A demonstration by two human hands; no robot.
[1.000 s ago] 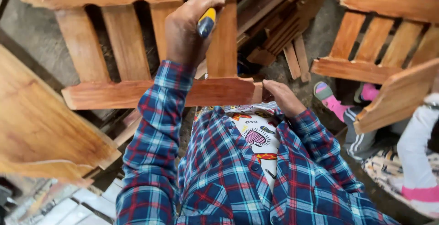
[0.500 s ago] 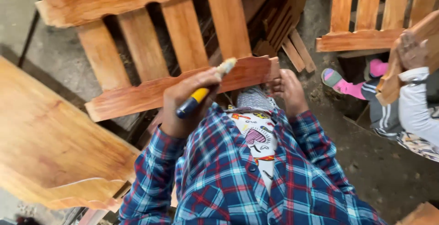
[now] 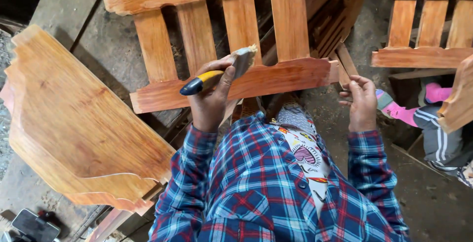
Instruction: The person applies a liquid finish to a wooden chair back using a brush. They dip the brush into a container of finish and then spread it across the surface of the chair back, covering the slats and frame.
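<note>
Workshop floor; left hand [image 3: 209, 101] clamping brush [image 3: 219, 72] (lowered since); right hand [image 3: 362, 101] loosely curled beside slatted panel [image 3: 236, 82].

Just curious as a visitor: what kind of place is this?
Probably a furniture or woodworking workshop: a slatted wooden panel being coated with a brush, a big shaped board alongside, more slatted pieces nearby.

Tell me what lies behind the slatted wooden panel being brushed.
Through the gaps of the slatted panel show grey floor and stacked wooden pieces. The slats hide the rest. The left hand holds the paintbrush against its lower rail.
</note>
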